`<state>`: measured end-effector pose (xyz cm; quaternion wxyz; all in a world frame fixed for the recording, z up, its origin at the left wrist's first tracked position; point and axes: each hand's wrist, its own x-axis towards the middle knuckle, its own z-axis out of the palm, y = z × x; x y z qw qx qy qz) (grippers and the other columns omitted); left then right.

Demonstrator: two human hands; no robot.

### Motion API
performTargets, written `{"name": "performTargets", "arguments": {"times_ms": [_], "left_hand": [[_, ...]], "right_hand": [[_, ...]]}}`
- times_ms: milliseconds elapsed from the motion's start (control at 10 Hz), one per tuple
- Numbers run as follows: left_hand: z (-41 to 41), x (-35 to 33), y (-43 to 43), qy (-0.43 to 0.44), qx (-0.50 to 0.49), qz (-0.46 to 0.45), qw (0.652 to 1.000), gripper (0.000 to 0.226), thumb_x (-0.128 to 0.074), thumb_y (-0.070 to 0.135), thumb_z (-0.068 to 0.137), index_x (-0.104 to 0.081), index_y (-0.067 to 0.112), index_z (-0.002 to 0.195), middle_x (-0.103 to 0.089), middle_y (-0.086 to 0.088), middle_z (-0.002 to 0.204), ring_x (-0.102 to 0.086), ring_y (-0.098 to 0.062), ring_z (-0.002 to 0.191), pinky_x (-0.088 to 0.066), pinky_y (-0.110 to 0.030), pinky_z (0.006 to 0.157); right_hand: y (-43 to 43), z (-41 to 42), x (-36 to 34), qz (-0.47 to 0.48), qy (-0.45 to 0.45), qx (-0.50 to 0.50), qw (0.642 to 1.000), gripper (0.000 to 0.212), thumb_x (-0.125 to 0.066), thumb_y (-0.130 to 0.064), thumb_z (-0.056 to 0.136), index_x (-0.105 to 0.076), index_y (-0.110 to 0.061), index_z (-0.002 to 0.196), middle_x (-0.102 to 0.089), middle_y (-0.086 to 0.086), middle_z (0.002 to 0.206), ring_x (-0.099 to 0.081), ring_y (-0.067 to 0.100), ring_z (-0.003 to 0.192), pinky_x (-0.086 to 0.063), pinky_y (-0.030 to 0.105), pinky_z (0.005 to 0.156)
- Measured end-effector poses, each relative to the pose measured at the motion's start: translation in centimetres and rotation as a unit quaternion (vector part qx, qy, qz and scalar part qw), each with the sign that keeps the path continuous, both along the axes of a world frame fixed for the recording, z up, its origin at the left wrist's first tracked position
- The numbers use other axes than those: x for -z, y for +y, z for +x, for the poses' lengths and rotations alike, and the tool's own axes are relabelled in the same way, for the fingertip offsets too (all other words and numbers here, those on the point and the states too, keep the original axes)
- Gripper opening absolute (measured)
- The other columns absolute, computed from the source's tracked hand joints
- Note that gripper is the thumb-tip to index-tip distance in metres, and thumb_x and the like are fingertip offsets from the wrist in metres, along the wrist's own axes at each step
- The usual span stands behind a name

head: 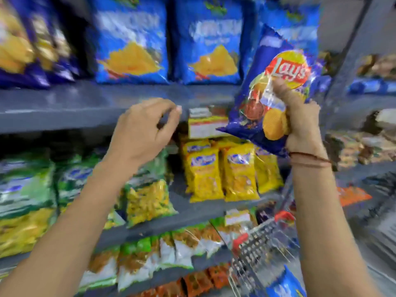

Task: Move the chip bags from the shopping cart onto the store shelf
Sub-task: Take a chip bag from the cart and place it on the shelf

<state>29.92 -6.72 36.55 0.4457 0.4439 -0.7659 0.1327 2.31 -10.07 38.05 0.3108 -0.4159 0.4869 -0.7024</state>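
My right hand (300,116) grips a blue Lay's chip bag (272,91), held tilted in the air in front of the right end of the upper grey shelf (64,103). My left hand (145,129) hovers to the left of the bag at the shelf's front edge, fingers curled loosely and holding nothing. Blue chip bags (130,39) stand upright in a row on that shelf. At the lower right is the wire shopping cart (263,249) with red trim, and another blue bag (285,286) lies inside it.
Dark blue bags (21,46) stand at the upper left. Yellow snack bags (222,172) and green bags (27,185) fill the middle shelf, with more packets (150,258) below. A price tag (205,125) hangs on the shelf edge. A second shelving unit (368,86) stands to the right.
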Motion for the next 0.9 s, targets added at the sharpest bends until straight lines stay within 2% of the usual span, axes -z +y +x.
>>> {"name": "performTargets", "arguments": {"times_ms": [100,200,300,400,500,600,700,800,900], "left_hand": [[5.5,-2.9,1.8,0.02,-0.074,-0.054,0.996,0.035,-0.041,0.031,0.093,-0.065,0.006,0.09,-0.068,-0.016,0.09,-0.062,-0.032,0.087,-0.042,-0.039,0.074],[10.5,-4.3,3.1,0.03,-0.162,-0.078,0.983,0.03,-0.045,0.029,0.092,-0.065,0.006,0.091,-0.069,-0.016,0.091,-0.061,-0.033,0.088,-0.038,-0.036,0.076],[15.0,-4.0,4.2,0.039,-0.245,-0.072,0.966,0.026,-0.047,0.028,0.092,-0.064,0.008,0.098,-0.068,-0.013,0.098,-0.059,-0.032,0.095,-0.04,-0.037,0.077],[18.6,-2.8,5.3,0.061,-0.297,-0.033,0.952,0.031,-0.047,0.03,0.093,-0.06,0.009,0.112,-0.064,-0.012,0.116,-0.054,-0.03,0.111,-0.045,-0.044,0.086],[20.9,-1.4,6.0,0.052,-0.323,0.015,0.945,0.04,-0.048,0.03,0.093,-0.055,0.004,0.123,-0.058,-0.016,0.128,-0.047,-0.03,0.125,-0.04,-0.044,0.1],[22.1,-0.3,6.3,0.028,-0.348,0.08,0.934,0.047,-0.045,0.035,0.093,-0.052,0.002,0.127,-0.053,-0.018,0.135,-0.044,-0.029,0.13,-0.034,-0.043,0.106],[22.5,0.1,6.3,0.008,-0.366,0.101,0.925,0.051,-0.042,0.039,0.094,-0.053,0.001,0.126,-0.055,-0.018,0.133,-0.047,-0.03,0.127,-0.034,-0.042,0.105],[22.8,0.6,6.2,-0.005,-0.374,0.103,0.922,0.05,-0.04,0.039,0.094,-0.051,0.005,0.128,-0.055,-0.013,0.135,-0.045,-0.026,0.128,-0.029,-0.041,0.108],[22.9,0.9,6.0,-0.001,-0.375,0.099,0.922,0.049,-0.038,0.041,0.095,-0.048,0.009,0.131,-0.053,-0.008,0.137,-0.042,-0.022,0.131,-0.022,-0.04,0.112]], "right_hand": [[-0.7,8.0,-5.3,-0.108,-0.066,-0.113,0.985,0.049,-0.081,-0.028,0.071,-0.069,0.0,0.11,-0.074,0.007,0.099,-0.071,0.013,0.082,-0.059,0.035,0.079],[-1.9,13.2,-7.1,-0.165,-0.08,-0.204,0.962,0.045,-0.081,-0.015,0.072,-0.067,0.004,0.111,-0.073,0.007,0.093,-0.069,0.017,0.082,-0.06,0.035,0.077],[-1.4,19.8,-9.2,-0.153,-0.073,-0.28,0.945,0.047,-0.084,-0.014,0.067,-0.066,0.0,0.109,-0.076,0.006,0.094,-0.073,0.016,0.082,-0.06,0.031,0.068],[-2.2,25.1,-9.6,-0.154,-0.076,-0.331,0.928,0.047,-0.087,-0.013,0.063,-0.067,-0.003,0.105,-0.077,0.002,0.087,-0.074,0.014,0.078,-0.058,0.027,0.065],[-2.8,29.7,-9.5,-0.136,-0.05,-0.339,0.93,0.065,-0.091,-0.028,0.054,-0.064,-0.007,0.11,-0.075,0.004,0.098,-0.072,0.018,0.093,-0.058,0.037,0.083],[-3.5,33.4,-9.0,-0.131,-0.025,-0.347,0.928,0.069,-0.091,-0.032,0.054,-0.062,-0.009,0.112,-0.074,0.001,0.1,-0.07,0.01,0.092,-0.056,0.034,0.084],[-4.4,36.5,-8.7,-0.148,0.0,-0.344,0.927,0.046,-0.091,-0.027,0.057,-0.065,-0.016,0.094,-0.071,-0.01,0.082,-0.068,0.001,0.075,-0.055,0.028,0.076],[-4.9,38.8,-8.6,-0.135,0.039,-0.334,0.932,0.067,-0.089,-0.039,0.056,-0.064,-0.01,0.111,-0.073,0.001,0.102,-0.067,0.017,0.103,-0.051,0.038,0.095],[-5.4,40.6,-8.4,-0.12,0.067,-0.32,0.937,0.086,-0.086,-0.049,0.056,-0.056,-0.007,0.126,-0.067,0.009,0.121,-0.057,0.026,0.119,-0.046,0.044,0.103]]}}
